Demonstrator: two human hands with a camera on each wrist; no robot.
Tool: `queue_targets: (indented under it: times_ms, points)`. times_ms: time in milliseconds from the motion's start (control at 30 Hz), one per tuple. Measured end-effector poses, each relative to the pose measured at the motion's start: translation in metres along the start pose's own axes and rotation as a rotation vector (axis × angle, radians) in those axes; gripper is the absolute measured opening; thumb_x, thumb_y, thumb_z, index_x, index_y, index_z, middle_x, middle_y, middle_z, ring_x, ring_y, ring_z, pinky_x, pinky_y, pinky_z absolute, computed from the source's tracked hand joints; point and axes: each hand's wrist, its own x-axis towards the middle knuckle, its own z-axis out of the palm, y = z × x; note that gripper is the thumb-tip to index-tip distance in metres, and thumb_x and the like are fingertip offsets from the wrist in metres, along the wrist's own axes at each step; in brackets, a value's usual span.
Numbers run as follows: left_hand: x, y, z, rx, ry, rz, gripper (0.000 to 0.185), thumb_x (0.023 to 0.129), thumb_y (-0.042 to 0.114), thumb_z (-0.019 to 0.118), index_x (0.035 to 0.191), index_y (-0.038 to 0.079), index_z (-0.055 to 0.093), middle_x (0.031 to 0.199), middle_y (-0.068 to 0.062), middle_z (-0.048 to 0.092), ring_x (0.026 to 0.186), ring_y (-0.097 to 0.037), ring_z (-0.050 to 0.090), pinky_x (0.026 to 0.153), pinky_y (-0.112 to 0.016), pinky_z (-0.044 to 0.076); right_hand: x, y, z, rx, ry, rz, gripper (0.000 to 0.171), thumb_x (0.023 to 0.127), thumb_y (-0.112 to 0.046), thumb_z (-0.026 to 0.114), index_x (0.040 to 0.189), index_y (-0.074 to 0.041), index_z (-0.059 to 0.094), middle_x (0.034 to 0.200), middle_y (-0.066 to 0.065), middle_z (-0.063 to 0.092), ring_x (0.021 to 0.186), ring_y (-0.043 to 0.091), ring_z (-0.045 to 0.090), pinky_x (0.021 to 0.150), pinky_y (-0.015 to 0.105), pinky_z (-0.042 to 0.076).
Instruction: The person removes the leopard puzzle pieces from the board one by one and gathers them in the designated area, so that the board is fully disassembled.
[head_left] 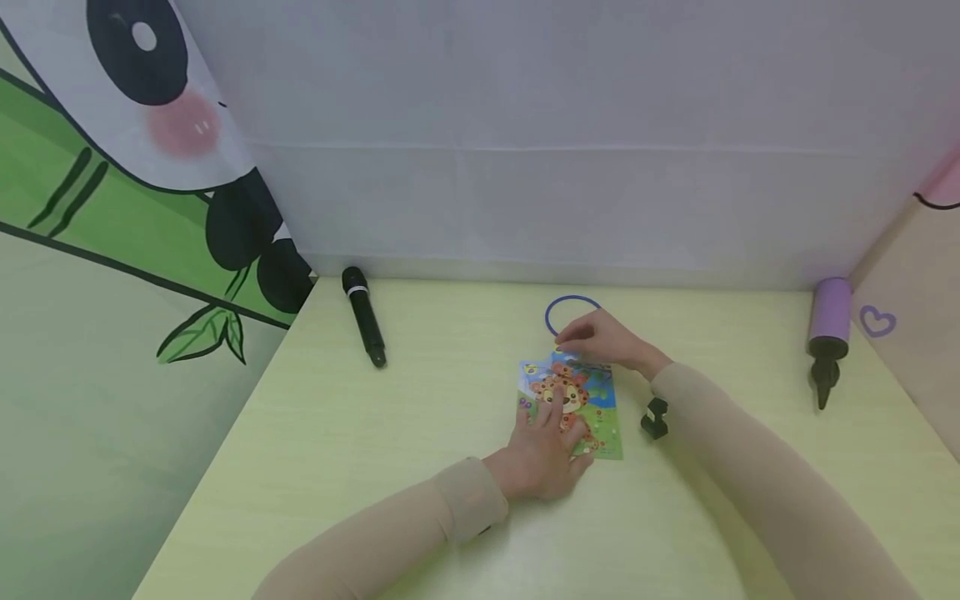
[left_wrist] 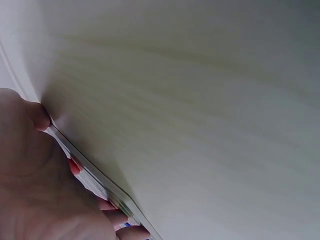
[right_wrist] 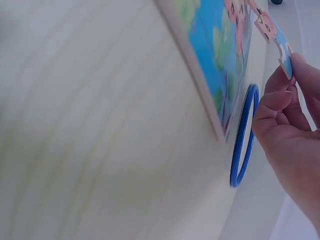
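Observation:
A jigsaw puzzle board [head_left: 609, 442] with a spotted cartoon animal on blue and green lies on the table. My left hand [head_left: 546, 462] rests on its lower left part with the fingers spread; the left wrist view shows the palm [left_wrist: 45, 200] close along the board's edge. Over the board's top edge, my right hand [head_left: 603, 340] pinches a puzzle piece [right_wrist: 268, 26] between thumb and fingertips. That piece is held tilted up off the board in the right wrist view and carries part of the animal picture. A blue ring [head_left: 549, 315] lies just behind the right hand, partly covered by it.
A black microphone [head_left: 365, 321] lies at the back left. On the right edge is a purple hand pump [head_left: 830, 321] with a black nozzle. A small black object [head_left: 655, 418] sits beside the right forearm. A pale wall [head_left: 480, 208] stands behind the table.

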Motion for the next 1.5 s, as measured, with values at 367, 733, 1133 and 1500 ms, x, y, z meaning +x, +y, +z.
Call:
queue_targets:
  times_ms: [367, 733, 1133, 1500]
  points:
    - [-0.001, 0.000, -0.002, -0.009, 0.000, -0.001, 0.062, 0.098, 0.059, 0.019, 0.152, 0.028, 0.023, 0.157, -0.019, 0.000, 0.140, -0.035, 0.016, 0.107, -0.058, 0.018, -0.027, 0.013, -0.034, 0.038, -0.023, 0.050, 0.019, 0.091, -0.014, 0.067, 0.105, -0.002, 0.071, 0.101, 0.008, 0.069, 0.095, 0.024, 0.060, 0.082, 0.037, 0.049]
    - [-0.005, 0.000, -0.003, -0.020, 0.006, -0.007, 0.062, 0.098, 0.059, 0.020, 0.152, 0.028, 0.025, 0.157, -0.020, -0.001, 0.140, -0.035, 0.016, 0.107, -0.058, 0.018, -0.051, 0.036, -0.065, -0.030, -0.107, 0.124, 0.020, 0.088, -0.019, 0.071, 0.103, -0.006, 0.073, 0.101, 0.006, 0.069, 0.087, 0.021, 0.056, 0.075, 0.036, 0.047]
    - [-0.003, 0.000, -0.001, -0.036, 0.003, 0.001, 0.062, 0.098, 0.059, 0.020, 0.151, 0.028, 0.025, 0.157, -0.019, -0.002, 0.140, -0.036, 0.014, 0.107, -0.059, 0.016, -0.054, 0.036, -0.059, -0.177, -0.112, 0.016, 0.009, 0.084, -0.002, 0.071, 0.092, 0.001, 0.074, 0.087, 0.008, 0.071, 0.078, 0.021, 0.064, 0.070, 0.029, 0.050]
    - [0.000, 0.001, -0.001, -0.016, 0.006, -0.009, 0.062, 0.098, 0.059, 0.021, 0.151, 0.028, 0.026, 0.157, -0.018, -0.001, 0.140, -0.035, 0.015, 0.106, -0.059, 0.016, -0.053, 0.035, -0.050, -0.241, -0.058, 0.036, 0.008, 0.085, -0.005, 0.072, 0.091, -0.006, 0.076, 0.089, 0.003, 0.071, 0.083, 0.019, 0.063, 0.077, 0.037, 0.048]
